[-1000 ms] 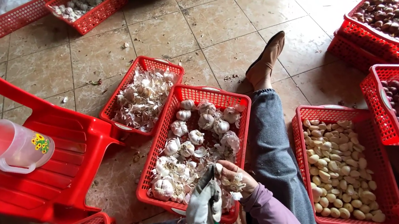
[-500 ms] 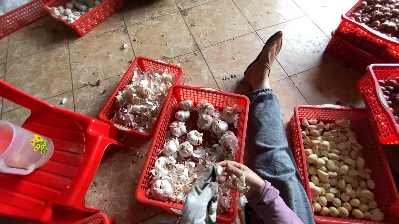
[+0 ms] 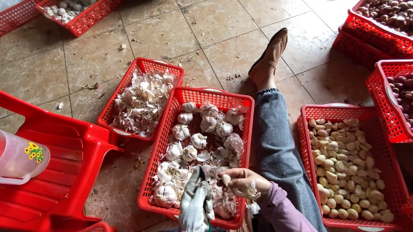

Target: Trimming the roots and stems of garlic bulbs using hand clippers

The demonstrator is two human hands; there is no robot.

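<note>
While the gloved left hand [image 3: 195,210] closes around a hidden green-handled tool and the bare right hand [image 3: 245,181] pinches a garlic clove [image 3: 226,179] over the centre basket [image 3: 167,136], the tool could probably nick an unprotected finger.

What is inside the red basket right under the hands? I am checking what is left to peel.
The red basket holds whole garlic bulbs and loose papery skins. The gloved left hand and bare right hand cover its near corner.

Nine red baskets [image 3: 199,97], one clear jug [image 3: 4,157], one red chair [image 3: 57,169].
</note>
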